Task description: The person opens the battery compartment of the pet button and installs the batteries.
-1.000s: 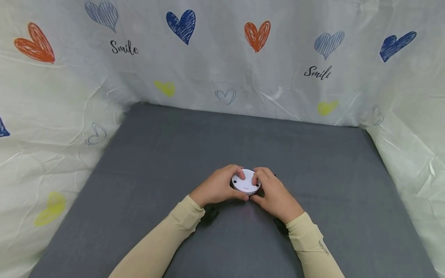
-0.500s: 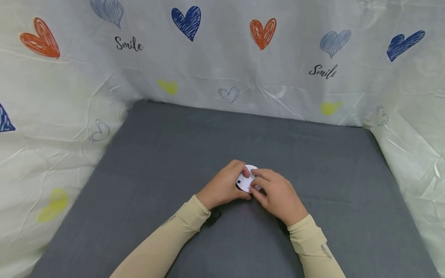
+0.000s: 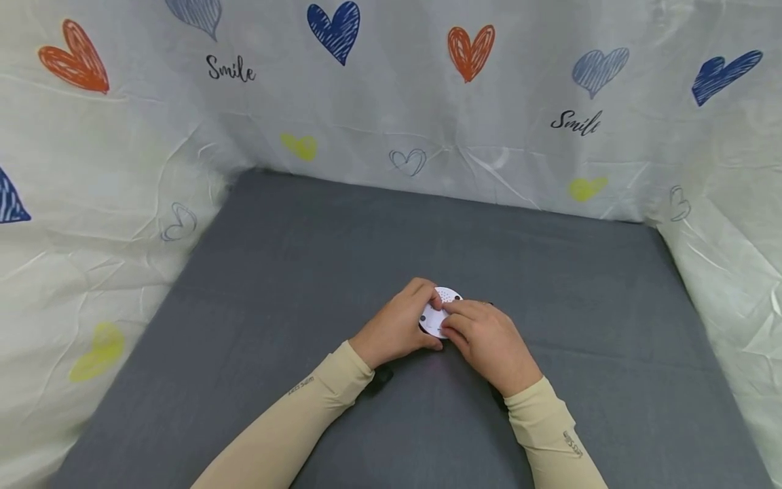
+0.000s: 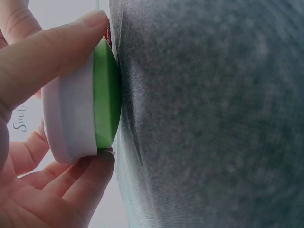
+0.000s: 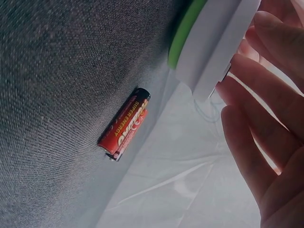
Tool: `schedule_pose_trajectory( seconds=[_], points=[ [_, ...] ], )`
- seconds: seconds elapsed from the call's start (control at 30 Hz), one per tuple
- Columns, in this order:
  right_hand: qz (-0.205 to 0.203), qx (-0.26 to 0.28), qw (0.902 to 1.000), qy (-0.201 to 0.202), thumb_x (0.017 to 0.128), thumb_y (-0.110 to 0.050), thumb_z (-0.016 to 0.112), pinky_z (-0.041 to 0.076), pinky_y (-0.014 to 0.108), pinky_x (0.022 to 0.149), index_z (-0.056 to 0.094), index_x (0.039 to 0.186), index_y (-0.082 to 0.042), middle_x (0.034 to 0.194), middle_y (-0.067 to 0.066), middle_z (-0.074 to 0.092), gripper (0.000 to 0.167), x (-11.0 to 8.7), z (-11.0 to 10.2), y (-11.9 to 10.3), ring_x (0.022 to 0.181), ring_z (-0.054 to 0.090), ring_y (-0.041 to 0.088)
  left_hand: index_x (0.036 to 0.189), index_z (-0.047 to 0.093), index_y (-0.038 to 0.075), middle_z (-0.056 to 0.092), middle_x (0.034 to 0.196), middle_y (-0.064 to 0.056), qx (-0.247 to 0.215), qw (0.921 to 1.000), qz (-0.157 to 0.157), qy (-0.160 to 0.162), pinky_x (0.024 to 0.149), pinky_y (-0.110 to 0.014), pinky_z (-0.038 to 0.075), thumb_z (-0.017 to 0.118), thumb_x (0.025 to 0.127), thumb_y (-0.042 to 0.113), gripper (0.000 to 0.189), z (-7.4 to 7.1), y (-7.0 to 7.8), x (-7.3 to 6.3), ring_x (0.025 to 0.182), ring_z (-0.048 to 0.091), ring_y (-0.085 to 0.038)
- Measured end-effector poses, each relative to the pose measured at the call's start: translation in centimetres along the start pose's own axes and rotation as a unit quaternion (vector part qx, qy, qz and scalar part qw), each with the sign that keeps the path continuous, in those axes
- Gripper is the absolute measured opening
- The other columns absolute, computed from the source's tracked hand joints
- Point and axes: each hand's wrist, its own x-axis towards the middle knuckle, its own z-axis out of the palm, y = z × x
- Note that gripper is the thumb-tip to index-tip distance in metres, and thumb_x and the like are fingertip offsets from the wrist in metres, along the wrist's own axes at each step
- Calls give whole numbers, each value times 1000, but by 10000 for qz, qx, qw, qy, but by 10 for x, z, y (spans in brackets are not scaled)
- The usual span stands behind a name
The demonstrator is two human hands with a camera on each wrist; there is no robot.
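A round white device (image 3: 434, 322) with a green underside lies between my hands, its perforated white face up. Small dark round spots mark that face. My left hand (image 3: 400, 319) grips it from the left, thumb on the near side and fingers round the far side. In the left wrist view the green underside (image 4: 107, 99) is down at the cloth. My right hand (image 3: 489, 339) has its bent fingers bunched at the right part of the face, covering it. In the right wrist view, its fingertips meet a thin dark-edged piece (image 5: 227, 73) at the face; what this piece is, I cannot tell.
Beyond the device, in the right wrist view, a red and black battery (image 5: 126, 123) lies on the cloth, with another red edge right beside it. Grey cloth (image 3: 379, 238) covers the table. White sheeting (image 3: 391, 88) with printed hearts encloses the back and sides.
My right hand has shifted from the device's right rim onto its face, fingers now bunched there. The left hand keeps its grip. The device has turned slightly, and the head view has shifted a little.
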Motion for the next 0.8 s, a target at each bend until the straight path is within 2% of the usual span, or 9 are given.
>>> schedule_pose_trajectory(
  seconds=[0.33, 0.6, 0.8],
  points=[
    [-104, -64, 9999, 52, 92, -17, 87, 61, 43, 98, 84, 102, -13, 112, 2, 81, 11, 0, 1, -1, 110, 77, 21, 115, 58, 12, 57, 133, -5, 34, 9999, 134, 51, 102, -37, 55, 102, 75, 16, 59, 1, -2, 1, 120, 61, -21],
    [-344, -158, 9988, 320, 91, -15, 88, 61, 42, 90, 82, 97, -12, 105, 1, 80, 9, 0, 5, -1, 103, 77, 18, 114, 58, 12, 56, 136, -5, 9, 10000, 39, -9, 102, -37, 55, 101, 77, 15, 57, 0, -2, 1, 122, 60, -20],
    [-381, -236, 9986, 292, 92, -15, 87, 62, 42, 89, 82, 95, -13, 104, 1, 81, 6, 1, 4, -1, 102, 78, 18, 114, 58, 12, 56, 137, -3, 0, 10000, -8, -11, 104, -37, 54, 101, 76, 15, 58, -1, -2, 1, 123, 59, -19]
  ],
)
